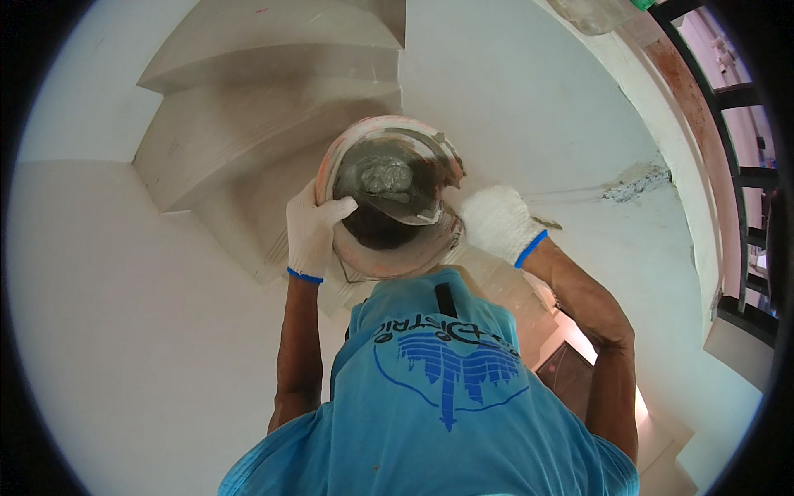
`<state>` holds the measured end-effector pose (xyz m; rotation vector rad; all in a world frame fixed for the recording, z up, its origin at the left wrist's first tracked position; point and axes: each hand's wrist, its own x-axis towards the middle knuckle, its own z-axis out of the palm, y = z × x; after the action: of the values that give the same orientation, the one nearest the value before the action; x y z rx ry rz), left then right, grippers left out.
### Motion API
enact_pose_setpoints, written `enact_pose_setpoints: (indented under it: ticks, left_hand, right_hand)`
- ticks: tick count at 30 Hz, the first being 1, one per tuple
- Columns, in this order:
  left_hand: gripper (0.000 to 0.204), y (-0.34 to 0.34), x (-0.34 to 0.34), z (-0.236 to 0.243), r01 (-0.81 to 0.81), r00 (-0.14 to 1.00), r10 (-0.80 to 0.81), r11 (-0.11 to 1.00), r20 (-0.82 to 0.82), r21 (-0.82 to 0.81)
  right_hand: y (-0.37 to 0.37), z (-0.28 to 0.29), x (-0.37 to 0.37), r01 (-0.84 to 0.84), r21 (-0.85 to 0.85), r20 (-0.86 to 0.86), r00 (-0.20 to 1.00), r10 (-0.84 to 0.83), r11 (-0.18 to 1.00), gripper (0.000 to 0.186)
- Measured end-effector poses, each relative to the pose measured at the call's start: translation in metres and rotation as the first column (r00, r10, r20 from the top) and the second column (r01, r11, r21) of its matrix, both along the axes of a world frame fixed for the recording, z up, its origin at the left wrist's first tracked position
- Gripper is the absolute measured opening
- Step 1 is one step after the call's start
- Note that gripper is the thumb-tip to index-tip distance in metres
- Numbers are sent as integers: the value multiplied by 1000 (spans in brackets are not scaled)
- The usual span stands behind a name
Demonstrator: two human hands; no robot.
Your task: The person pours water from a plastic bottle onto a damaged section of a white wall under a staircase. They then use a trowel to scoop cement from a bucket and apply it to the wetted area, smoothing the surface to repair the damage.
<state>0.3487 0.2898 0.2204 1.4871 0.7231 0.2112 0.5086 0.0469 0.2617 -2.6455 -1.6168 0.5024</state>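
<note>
Bowl: I have the orange-rimmed bowl in front of the blue shirt, between the two hands, with pale winding steps beyond it; I cannot tell whether anything props it from below.
Left hand: The gloved left hand has its fingers grasping the bowl's left rim, thumb lapped over the edge. If that rim is wet, the knit could slide and the bowl would tip, I judge.
Right hand: The gloved right hand is curled at the bowl's right side; I cannot tell whether its fingers grasp the rim, a tool or nothing. If they bear no weight, the left wrist could twist under the load.
Dark sliver: A thin dark sliver shows beside the right glove, too small for me to name; if stiff, it could scrape the wall.
Grey mix: The wet-looking grey mix sits in the bowl; a sharp tilt could slop it over the edge.
Footing: A spill could leave the steps slick, and I see no feet to judge the stance.
Wall: The rough patch lies well apart from the bowl; leaning sideways could upset balance.
</note>
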Motion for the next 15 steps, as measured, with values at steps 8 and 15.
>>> enact_pose_setpoints:
  ticks: [8, 15]
  left_hand:
    - [49, 9, 27, 26, 203, 979, -198, 952, -46, 230]
    - [49, 17, 46, 46, 462, 886, -375, 769, -274, 442]
  right_hand:
    - [-2, 23, 18, 74, -71, -118, 990, -82, 995, 16]
    - [-9, 5, 11, -74, -106, 16, 997, 76, 992, 23]
